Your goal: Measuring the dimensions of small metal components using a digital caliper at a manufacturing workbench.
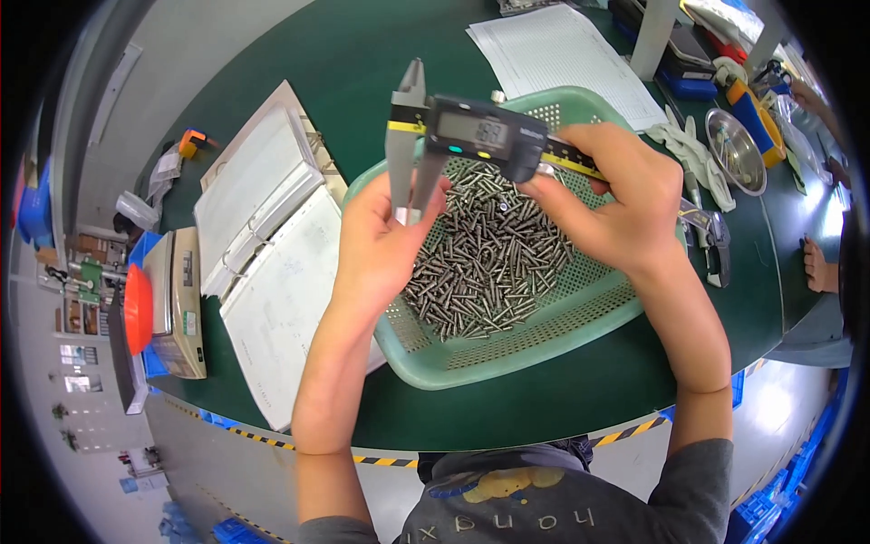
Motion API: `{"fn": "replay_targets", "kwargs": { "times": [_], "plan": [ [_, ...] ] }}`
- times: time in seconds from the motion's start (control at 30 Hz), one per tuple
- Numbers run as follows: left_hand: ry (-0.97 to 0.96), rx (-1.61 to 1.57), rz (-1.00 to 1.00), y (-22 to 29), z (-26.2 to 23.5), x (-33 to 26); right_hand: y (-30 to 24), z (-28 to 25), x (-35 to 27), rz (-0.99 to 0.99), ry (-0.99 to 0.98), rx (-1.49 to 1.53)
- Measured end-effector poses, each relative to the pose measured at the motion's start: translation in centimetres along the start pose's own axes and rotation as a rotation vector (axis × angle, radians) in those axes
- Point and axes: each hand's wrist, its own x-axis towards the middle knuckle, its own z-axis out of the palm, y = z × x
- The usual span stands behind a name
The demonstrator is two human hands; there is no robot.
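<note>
A digital caliper (478, 130) with a lit display is held up over the basket in my right hand (625, 199), whose fingers and thumb close round its slide and beam. Its long jaws point toward me and stand slightly apart. At their tips my left hand (381, 240) pinches a small metal pin (407, 216), mostly hidden by the fingers and jaws. Below both hands, a green plastic basket (489, 358) with perforated walls holds a heap of small metal pins (485, 263).
Left of the basket lies an open ring binder (281, 290), with a weighing scale (186, 304) and red bowl (138, 308) beyond. A printed sheet (566, 63), white gloves (693, 150), another caliper (711, 236) and a steel bowl (736, 152) lie rightward. Another person's hand (818, 266) rests at far right.
</note>
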Motion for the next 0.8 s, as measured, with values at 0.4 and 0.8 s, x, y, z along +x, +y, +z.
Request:
{"fn": "replay_targets", "kwargs": {
  "times": [0.4, 0.8],
  "plan": [
    [0.117, -0.724, 0.131, -0.8, -3.6, -0.8, -1.1, -1.0, 0.2, -0.18, -0.272, -0.037],
    [0.035, -0.734, 0.085, -0.4, -3.9, -1.1, -1.6, -0.7, 0.3, -0.26, -0.303, -0.073]
  ]
}}
